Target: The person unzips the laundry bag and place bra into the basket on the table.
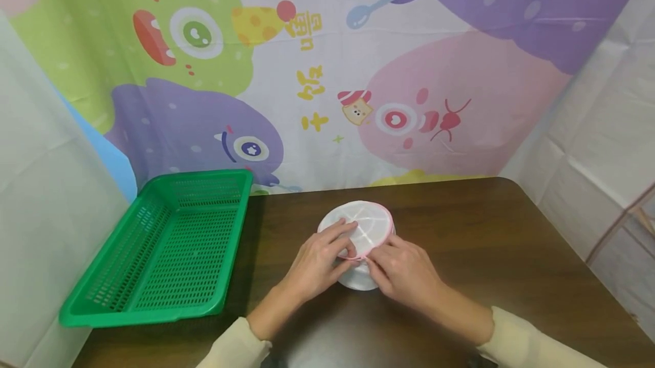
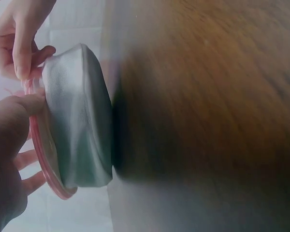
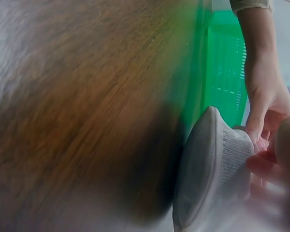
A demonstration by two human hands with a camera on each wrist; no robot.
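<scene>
A round white mesh laundry bag (image 1: 365, 226) with a pink zipper edge (image 1: 390, 219) sits on the brown table, its lid tilted up at the far side. My left hand (image 1: 319, 254) lies over the lid's near left part, with thumb and fingers gripping the edge close to the front. From the right, my right hand (image 1: 409, 271) pinches the zipper edge at the front, right beside the left thumb. The bag's mesh side wall (image 2: 75, 116) stands below the zipper in the left wrist view. Fingers partly hide the zipper's front in the head view.
To the left is a green plastic basket (image 1: 232, 254) with slotted sides and floor. The brown wooden table (image 1: 460, 226) extends to the right. A cartoon-printed cloth (image 1: 327, 157) hangs behind, and pale cloth walls (image 1: 588, 157) flank both sides.
</scene>
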